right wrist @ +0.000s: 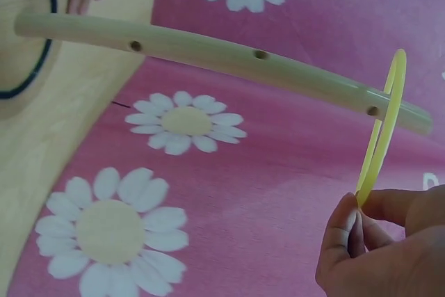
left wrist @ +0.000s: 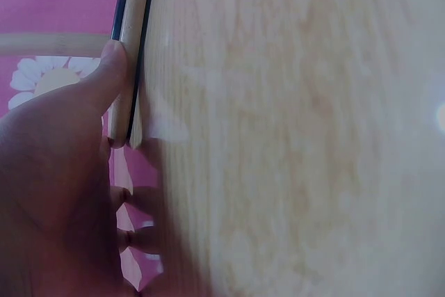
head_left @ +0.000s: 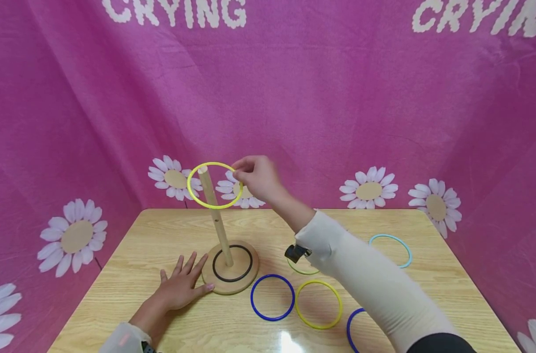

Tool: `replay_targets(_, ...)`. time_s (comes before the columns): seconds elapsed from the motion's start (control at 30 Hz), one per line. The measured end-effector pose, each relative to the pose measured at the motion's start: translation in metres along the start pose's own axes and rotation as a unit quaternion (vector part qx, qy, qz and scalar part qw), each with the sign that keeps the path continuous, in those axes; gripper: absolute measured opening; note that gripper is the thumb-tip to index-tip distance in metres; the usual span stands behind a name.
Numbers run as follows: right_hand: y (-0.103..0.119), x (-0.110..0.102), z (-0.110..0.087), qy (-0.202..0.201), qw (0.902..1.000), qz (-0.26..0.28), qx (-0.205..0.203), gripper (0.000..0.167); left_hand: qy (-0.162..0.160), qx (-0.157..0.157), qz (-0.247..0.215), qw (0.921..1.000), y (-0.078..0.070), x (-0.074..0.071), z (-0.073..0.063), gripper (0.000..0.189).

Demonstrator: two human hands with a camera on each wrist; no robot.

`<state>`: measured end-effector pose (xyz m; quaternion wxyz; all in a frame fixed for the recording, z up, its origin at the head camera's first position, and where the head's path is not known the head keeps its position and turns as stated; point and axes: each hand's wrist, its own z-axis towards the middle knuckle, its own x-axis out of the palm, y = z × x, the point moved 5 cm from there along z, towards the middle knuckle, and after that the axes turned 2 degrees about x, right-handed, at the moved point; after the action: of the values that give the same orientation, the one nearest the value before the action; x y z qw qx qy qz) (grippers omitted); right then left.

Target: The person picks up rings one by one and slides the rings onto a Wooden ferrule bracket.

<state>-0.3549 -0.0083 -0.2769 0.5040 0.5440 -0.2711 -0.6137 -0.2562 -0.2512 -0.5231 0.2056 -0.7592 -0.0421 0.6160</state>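
My right hand [head_left: 261, 177] pinches a yellow ring [head_left: 212, 163] between thumb and fingertips at its right side. The ring is held level around the top of a wooden post [head_left: 220, 230]; in the right wrist view the post's end [right wrist: 421, 122] sticks out past it. The post rises from a round wooden base [head_left: 232, 288], where a black ring [head_left: 232, 281] lies around its foot. My left hand [head_left: 179, 289] rests beside the base with fingers spread, and its thumb touches the base's edge [left wrist: 118, 130].
On the wooden table [head_left: 153, 235], right of the base, lie a blue ring [head_left: 252, 297], another yellow ring [head_left: 318, 327], a green ring [head_left: 305, 272], a second blue ring [head_left: 348, 328] and a light blue ring [head_left: 410, 252]. My right sleeve partly covers some. A pink curtain [head_left: 294, 98] hangs behind.
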Motion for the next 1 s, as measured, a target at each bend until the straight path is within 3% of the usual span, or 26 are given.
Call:
replay_targets(0.37,-0.038,0.022,-0.008,0.007,0.9997,-0.022,0.003,0.012,-0.004,0.002,0.008,1.0000,0.000,-0.001,0.000,0.094)
replay_targets(0.77,-0.094,0.047,-0.021,0.024,0.9983,-0.042,0.031,0.011,-0.007,0.002,0.013,0.9999,-0.001,-0.001,0.000,0.094)
replay_targets(1.0,-0.129,0.063,-0.033,0.027,0.9940,-0.080,0.069,0.010,-0.001,-0.001,0.010,0.9999,0.000,0.000,0.001,0.095)
